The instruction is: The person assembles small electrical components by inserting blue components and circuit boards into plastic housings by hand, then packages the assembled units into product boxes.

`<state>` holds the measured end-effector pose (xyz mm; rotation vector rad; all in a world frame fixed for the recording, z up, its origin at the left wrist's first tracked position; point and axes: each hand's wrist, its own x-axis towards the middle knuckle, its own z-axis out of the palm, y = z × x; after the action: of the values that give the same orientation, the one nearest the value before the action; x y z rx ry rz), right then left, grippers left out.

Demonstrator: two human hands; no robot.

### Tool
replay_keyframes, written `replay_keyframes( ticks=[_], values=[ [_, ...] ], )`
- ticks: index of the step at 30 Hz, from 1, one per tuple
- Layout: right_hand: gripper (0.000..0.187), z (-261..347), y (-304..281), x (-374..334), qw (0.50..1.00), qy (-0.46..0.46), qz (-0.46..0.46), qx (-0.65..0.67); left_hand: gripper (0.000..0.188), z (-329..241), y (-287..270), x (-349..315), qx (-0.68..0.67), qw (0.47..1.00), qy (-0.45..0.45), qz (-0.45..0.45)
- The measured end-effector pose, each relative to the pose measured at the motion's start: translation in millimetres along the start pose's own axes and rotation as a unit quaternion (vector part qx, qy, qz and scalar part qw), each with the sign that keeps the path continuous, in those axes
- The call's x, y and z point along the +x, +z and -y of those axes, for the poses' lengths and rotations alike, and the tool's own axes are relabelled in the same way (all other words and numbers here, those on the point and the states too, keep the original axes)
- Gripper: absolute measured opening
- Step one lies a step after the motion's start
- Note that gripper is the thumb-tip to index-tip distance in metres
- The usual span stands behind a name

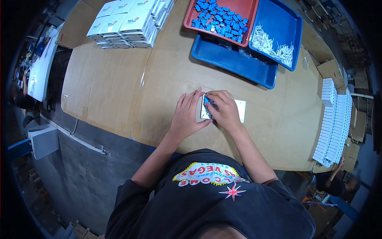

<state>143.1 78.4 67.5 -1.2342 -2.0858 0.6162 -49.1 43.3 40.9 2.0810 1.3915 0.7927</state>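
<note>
A small open white plastic case (203,114) lies on the table in front of me, with a blue part (206,100) and darker small parts inside. My left hand (187,113) braces the case along its left side, the thumb at the near edge and the fingers stretched toward the far corner. Over the case my right hand (223,108) is curled, its fingertips down at the blue part and hiding much of the inside. A flat white piece (241,110) with small holes shows to the right, partly under the right hand; whether it joins the case cannot be told.
Beyond my hands stand a red tray (254,12) of blue parts, a blue tray (295,47) of white sticks and another blue tray (234,63). Stacked white boxes (123,26) are far left, rows of white cases (332,123) right. People are at both sides.
</note>
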Motion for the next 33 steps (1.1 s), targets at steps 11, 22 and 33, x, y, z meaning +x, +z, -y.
replay_keyframes(
  ticks=[11,22,33],
  values=[
    [0.025,-3,1,1,0.999,0.014,0.028,0.033,0.106,-1,0,0,0.019,1.0,-0.003,0.003],
    [0.045,18,8,-18,0.979,0.024,0.096,-0.178,0.104,3,0,0,0.016,1.0,0.001,0.004],
    [0.025,-7,-34,-1,0.996,0.052,-0.054,-0.056,0.099,-3,1,1,-0.015,0.998,-0.015,-0.056]
  ],
)
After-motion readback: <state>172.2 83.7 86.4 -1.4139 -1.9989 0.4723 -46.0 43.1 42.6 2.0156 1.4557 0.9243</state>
